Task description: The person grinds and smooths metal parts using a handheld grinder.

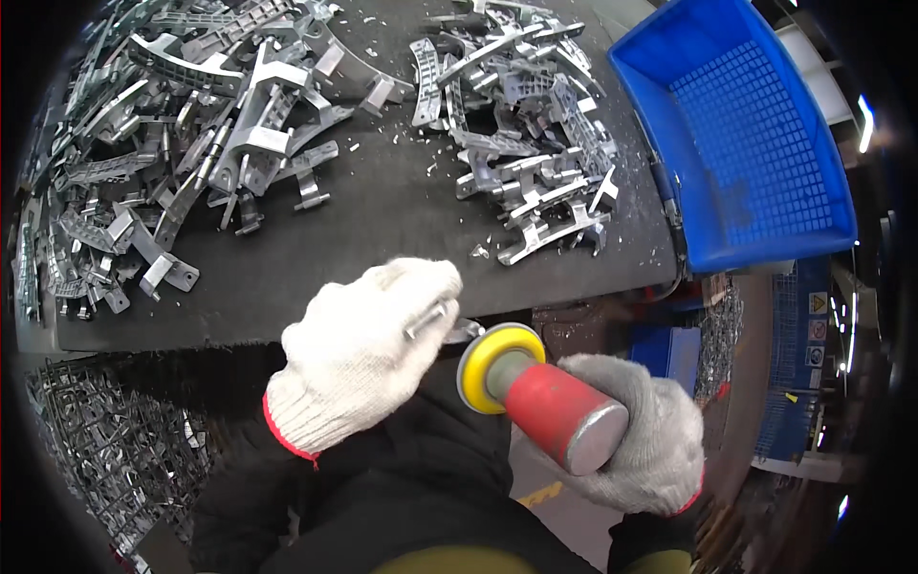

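Note:
My left hand (368, 335), in a white knit glove with a red cuff edge, is closed around a small silver metal casting (463, 331). Most of that part is hidden inside the glove. My right hand (655, 435), in a greyish knit glove, grips a handheld disc sander (564, 407) with a red body and a yellow pad. The rim of the sander's disc meets or nearly meets the protruding end of the casting; exact contact cannot be made out. Both hands are in front of the near edge of the dark table (382, 225).
A large heap of silver castings (191, 124) covers the table's left side. A smaller pile of castings (535, 124) lies right of centre, with metal chips around it. A blue plastic crate (746, 134) stands at the right. Below left, a wire-mesh bin (124, 450) holds more metal.

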### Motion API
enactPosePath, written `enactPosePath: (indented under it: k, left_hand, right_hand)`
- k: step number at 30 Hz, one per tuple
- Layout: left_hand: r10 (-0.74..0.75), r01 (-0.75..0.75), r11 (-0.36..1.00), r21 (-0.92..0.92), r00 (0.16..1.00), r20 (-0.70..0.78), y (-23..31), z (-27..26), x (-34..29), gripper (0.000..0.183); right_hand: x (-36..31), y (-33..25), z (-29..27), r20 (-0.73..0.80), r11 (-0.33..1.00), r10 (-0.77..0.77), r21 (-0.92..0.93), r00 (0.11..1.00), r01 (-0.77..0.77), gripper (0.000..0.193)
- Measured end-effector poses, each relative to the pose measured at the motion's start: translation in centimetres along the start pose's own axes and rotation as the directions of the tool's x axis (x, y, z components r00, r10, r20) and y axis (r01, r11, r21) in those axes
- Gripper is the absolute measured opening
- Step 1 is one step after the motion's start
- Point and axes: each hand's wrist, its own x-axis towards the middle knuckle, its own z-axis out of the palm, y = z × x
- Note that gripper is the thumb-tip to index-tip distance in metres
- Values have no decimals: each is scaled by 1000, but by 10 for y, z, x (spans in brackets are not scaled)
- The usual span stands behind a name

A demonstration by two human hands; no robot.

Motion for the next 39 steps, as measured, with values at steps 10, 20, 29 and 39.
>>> enactPosePath:
  k: [10, 20, 29, 39]
  left_hand:
    - [-565, 75, -384, -920, 769, 298, -44, -6, -10, 39]
    - [-813, 247, -129, -960, 528, 245, -12, 13, 2, 41]
    - [-716, 317, -18, -948, 658, 234, -8, -16, -3, 41]
    - [-416, -189, 151, -970, 878, -236, -42, -209, 62, 41]
  right_hand:
    - [-42, 31, 56, -362, 930, 317, 299, 877, -213, 64]
    - [1, 14, 33, -185, 922, -194, 300, 963, 243, 66]
    - [-3, 24, 51, -237, 974, 54, 225, 970, 1, 71]
    - [-32, 55, 88, -334, 970, 190, 207, 923, -125, 75]
